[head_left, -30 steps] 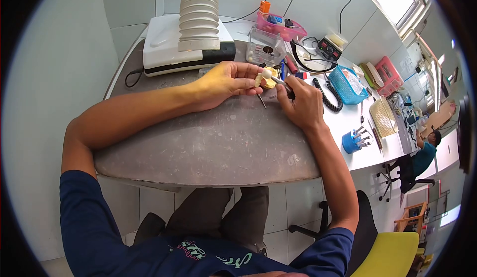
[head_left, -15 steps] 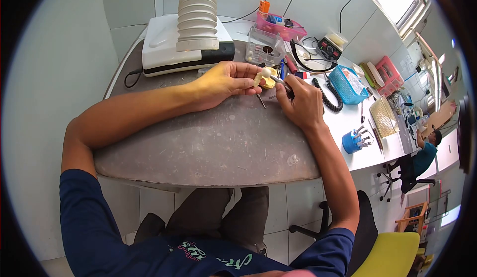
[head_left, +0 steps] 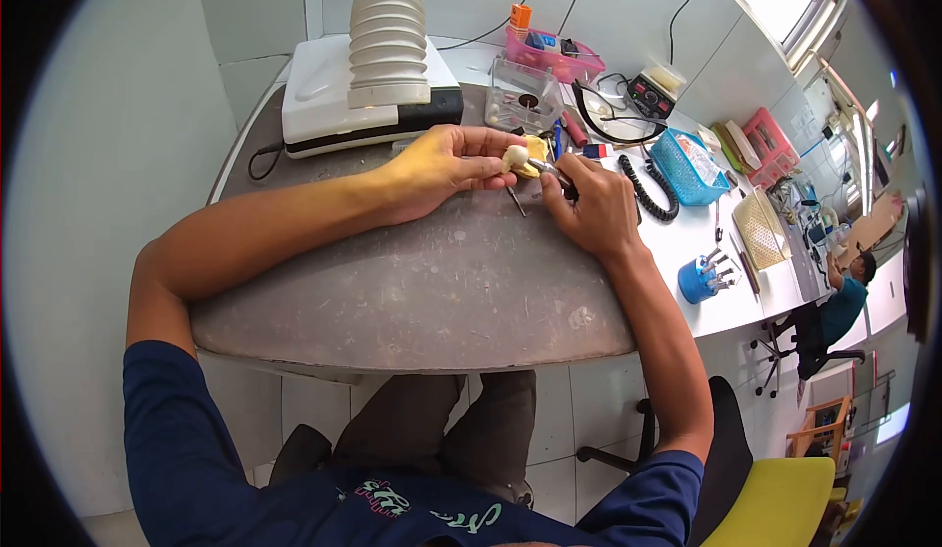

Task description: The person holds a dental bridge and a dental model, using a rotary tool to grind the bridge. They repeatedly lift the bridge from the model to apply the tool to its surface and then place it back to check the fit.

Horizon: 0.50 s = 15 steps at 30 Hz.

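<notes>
My left hand (head_left: 439,169) is closed, pinching a small cream dental piece (head_left: 507,164) that looks like a short row of teeth, mostly covered by the fingers. In my right hand (head_left: 601,208) is a rotary handpiece (head_left: 546,167), held like a pen and pointing left. A pale, rounded white tip (head_left: 516,156) shows at its front end, against or just over the dental piece; contact cannot be made out. Just behind the fingers lies a yellow dental model (head_left: 536,147), partly hidden. A thin metal bur or pin (head_left: 516,200) rests on the grey bench top (head_left: 422,282) below.
A white machine with a ribbed hose (head_left: 389,47) stands behind my left hand. At the back are a pink basket (head_left: 554,56) and a control box (head_left: 650,96). A coiled black cable (head_left: 650,194), blue basket (head_left: 687,166) and blue bur holder (head_left: 699,280) lie right. Another person (head_left: 844,302) sits far right.
The rounded tip has shifted slightly left and down across the dental piece, and my right hand has moved a little left. Both hands keep their hold.
</notes>
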Tool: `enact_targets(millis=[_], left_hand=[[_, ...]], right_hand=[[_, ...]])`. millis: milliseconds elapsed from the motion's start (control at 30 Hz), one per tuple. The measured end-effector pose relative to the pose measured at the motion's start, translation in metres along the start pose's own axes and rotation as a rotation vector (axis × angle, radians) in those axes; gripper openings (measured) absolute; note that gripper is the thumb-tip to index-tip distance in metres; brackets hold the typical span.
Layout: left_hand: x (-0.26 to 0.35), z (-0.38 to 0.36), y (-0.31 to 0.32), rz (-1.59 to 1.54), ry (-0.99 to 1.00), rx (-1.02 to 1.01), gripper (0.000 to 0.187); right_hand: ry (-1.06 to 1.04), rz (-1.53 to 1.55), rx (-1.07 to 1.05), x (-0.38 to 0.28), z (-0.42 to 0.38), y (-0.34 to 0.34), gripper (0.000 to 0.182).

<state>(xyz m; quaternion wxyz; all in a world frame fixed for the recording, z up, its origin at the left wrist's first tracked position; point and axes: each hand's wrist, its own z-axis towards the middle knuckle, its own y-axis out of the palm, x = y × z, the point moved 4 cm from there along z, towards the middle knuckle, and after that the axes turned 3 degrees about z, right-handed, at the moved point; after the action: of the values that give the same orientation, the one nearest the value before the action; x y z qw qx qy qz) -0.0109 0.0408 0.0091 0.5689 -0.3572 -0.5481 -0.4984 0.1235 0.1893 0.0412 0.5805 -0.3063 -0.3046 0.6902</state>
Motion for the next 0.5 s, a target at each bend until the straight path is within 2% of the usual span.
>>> enact_targets(millis=[67, 500], left_hand=[[-0.0006, 0.0017, 0.0022, -0.045, 0.000, 0.063, 0.040], [0.0001, 0.0016, 0.0016, -0.006, -0.002, 0.047, 0.044]], right_hand=[[0.001, -0.021, -0.013, -0.0005, 0.0002, 0.0003, 0.025], [-0.014, 0.003, -0.004, 0.0007, -0.0016, -0.0009, 0.026]])
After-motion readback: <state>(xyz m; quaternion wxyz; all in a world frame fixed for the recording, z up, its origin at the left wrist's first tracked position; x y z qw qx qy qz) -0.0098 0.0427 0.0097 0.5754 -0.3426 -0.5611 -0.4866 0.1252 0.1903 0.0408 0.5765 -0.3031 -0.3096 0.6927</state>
